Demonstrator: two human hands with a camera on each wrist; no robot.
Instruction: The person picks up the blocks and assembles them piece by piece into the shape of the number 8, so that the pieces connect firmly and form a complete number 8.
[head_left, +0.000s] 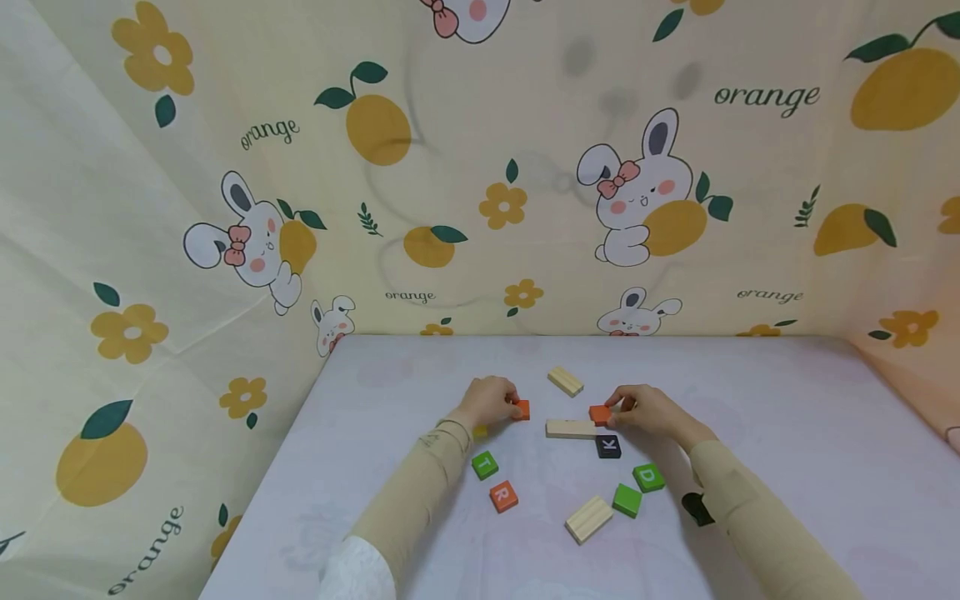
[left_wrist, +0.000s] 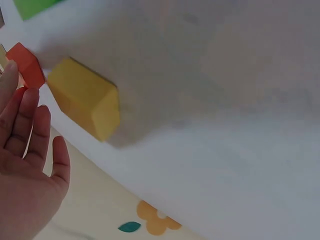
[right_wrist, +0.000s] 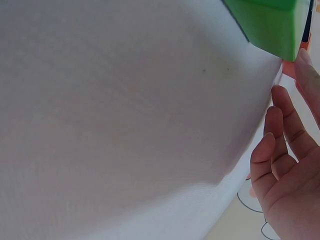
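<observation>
My left hand (head_left: 489,402) pinches a small orange block (head_left: 523,409) between thumb and fingertips, on the left of the table. In the left wrist view, the thumb and fingers touch that orange block, and a yellow block (left_wrist: 82,95) sits near them. On the other side, my right hand (head_left: 647,410) pinches a second orange block (head_left: 599,414) by its right edge. That block is at the right end of a long wooden plank (head_left: 570,429), just above a black block marked K (head_left: 608,447). The right wrist view shows only a sliver of it, behind a green block (right_wrist: 270,30).
A short wooden plank (head_left: 566,381) lies farther back. Nearer are a green T block (head_left: 485,465), an orange R block (head_left: 504,497), a wooden plank (head_left: 589,520), a plain green block (head_left: 627,500) and a green D block (head_left: 648,477). A dark block (head_left: 697,509) lies beside the right forearm.
</observation>
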